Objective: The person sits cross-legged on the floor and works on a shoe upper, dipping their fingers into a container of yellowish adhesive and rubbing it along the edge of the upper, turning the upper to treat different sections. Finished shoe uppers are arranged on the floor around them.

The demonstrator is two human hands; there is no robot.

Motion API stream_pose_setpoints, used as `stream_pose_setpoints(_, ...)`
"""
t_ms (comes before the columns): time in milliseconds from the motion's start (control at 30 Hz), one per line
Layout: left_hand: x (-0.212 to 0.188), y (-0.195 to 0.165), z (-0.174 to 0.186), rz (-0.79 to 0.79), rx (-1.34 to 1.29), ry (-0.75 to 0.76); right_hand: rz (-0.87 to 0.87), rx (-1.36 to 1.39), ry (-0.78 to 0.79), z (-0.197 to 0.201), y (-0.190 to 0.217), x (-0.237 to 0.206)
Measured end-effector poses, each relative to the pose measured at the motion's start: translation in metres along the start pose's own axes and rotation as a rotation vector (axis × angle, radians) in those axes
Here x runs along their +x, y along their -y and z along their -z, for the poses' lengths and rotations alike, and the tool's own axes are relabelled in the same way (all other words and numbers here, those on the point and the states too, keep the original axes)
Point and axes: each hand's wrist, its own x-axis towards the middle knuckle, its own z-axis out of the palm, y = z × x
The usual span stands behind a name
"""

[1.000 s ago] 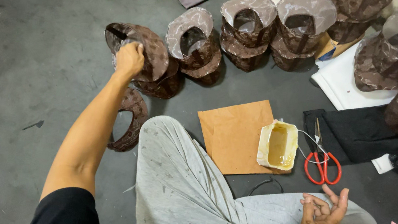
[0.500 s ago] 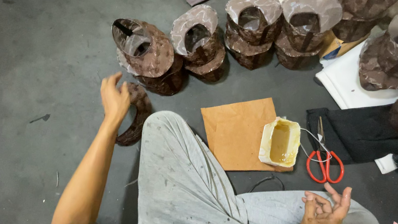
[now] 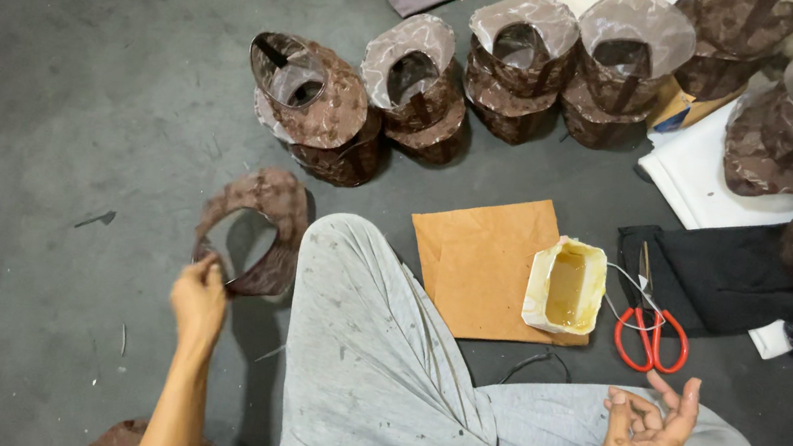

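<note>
Brown patterned fabric is the story down here on the grey floor [image 3: 47,110], and starting at the left, the left hand [image 3: 199,298] is down low with fingers pinched on the near edge of a brown cap piece [image 3: 254,231], a visor-shaped panel lying flat just left of the grey trouser knee [image 3: 351,349]. That piece looks light and floppy, thin cloth with a stiffer curved brim, so the rim edge the hand has now reads as the sensible place to grip; grabbed by the soft middle it would likely sag and fold. Up behind it, a row of finished brown caps [image 3: 311,102] sits stacked in little towers, running across toward the right. Moving along, a tan paper sheet [image 3: 483,259] lies on the floor with a small tub of yellowish glue [image 3: 565,286] touching its right edge, and red-handled scissors [image 3: 650,330] just beside that, on the edge of a black cloth [image 3: 723,273]. Far right, the right hand [image 3: 648,435] rests on the thigh, palm up, fingers loosely curled and holding nothing that shows.
</note>
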Motion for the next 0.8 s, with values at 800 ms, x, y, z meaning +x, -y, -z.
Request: stream_pose_setpoints(800, -0.182, -0.176, -0.079, -0.388, -0.689, 0.475, -0.056, 0.262, 0.351, -0.052, 0.202, 0.008)
